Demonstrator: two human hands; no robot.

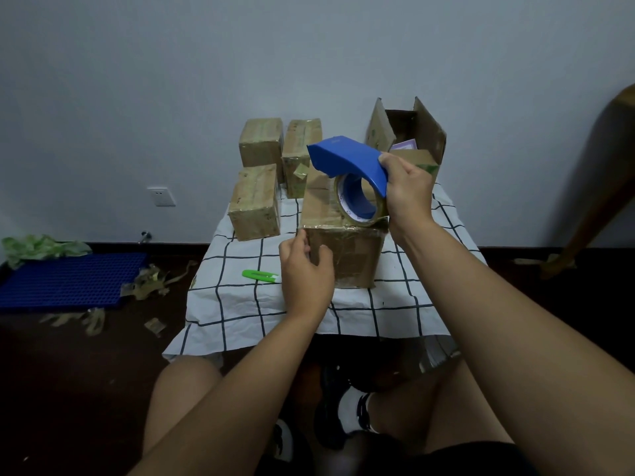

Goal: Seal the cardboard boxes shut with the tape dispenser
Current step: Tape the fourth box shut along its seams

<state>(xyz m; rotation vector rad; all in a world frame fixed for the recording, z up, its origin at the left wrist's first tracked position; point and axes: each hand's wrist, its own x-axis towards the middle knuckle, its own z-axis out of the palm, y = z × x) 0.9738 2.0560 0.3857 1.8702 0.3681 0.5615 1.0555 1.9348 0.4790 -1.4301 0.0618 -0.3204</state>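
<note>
A brown cardboard box (354,255) stands at the middle of the table with shiny tape over its top edge. My right hand (407,194) grips the rear of the blue tape dispenser (347,163), whose clear tape roll (357,204) rests on the top of this box. My left hand (305,269) presses the box's near left corner, fingers curled around the edge. Three taped boxes stand behind at the left: one (256,202) nearer, two (261,146) (300,154) farther back.
An open cardboard box (426,132) with raised flaps stands at the back right. A green utility knife (259,275) lies on the checked white tablecloth (240,304) left of my left hand. Tape scraps (151,283) and a blue plastic grid mat (65,280) lie on the dark floor at left.
</note>
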